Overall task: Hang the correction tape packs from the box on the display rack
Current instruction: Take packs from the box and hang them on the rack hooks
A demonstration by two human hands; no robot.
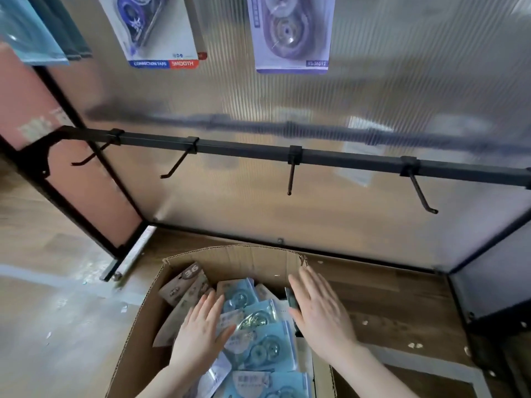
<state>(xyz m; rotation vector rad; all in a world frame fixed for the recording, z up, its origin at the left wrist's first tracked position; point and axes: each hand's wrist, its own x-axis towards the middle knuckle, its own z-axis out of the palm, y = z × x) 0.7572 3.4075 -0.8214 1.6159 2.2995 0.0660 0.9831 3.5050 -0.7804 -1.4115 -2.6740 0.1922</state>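
Note:
An open cardboard box (247,258) stands on the floor below the display rack. It holds several light blue correction tape packs (263,344) and some beige packs (184,285) on its left side. My left hand (201,334) lies flat with straight fingers on the packs in the box. My right hand (319,308) hovers with straight fingers over the box's right edge, holding nothing. The rack's black rail (250,149) crosses the view above the box, with several bare hooks (290,179). Two packs (161,33) hang higher up on the rack.
A ribbed translucent panel (373,81) backs the rack. A black frame post (86,182) and a pinkish side panel stand at the left. A wooden base board (388,297) lies right of the box. Teal packs (37,33) hang at the top left.

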